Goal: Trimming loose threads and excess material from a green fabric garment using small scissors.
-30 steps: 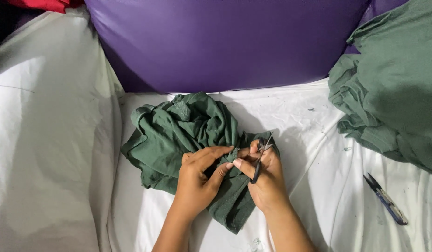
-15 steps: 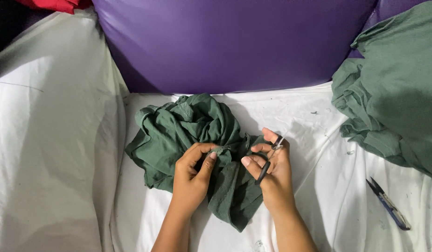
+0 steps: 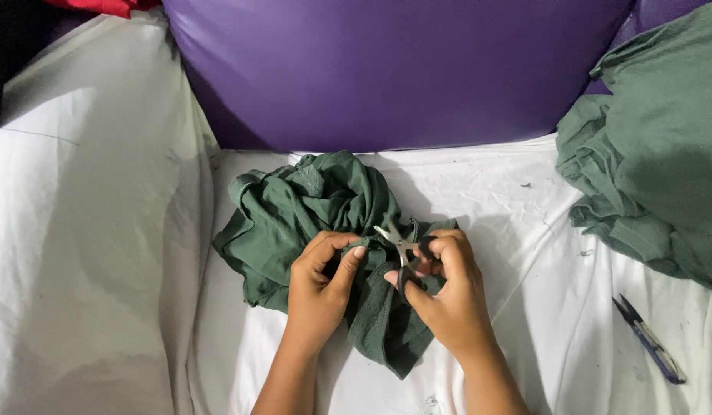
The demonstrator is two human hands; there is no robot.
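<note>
1 head view — looking steeply down, close over the hands (image 3: 387,288).

A wide purple cushion with a smooth sheen (image 3: 402,69) stood well beyond the fingers, filling the top of the view. A rumpled white cloth sheet (image 3: 87,230) spread beneath and to the left of them. Well to the right of the fingers lay a heap of green fabric (image 3: 656,169), and below it, on the sheet, a small blue-handled thread snip (image 3: 650,340). A scrap of red cloth (image 3: 102,6) showed at the far upper left.
</note>
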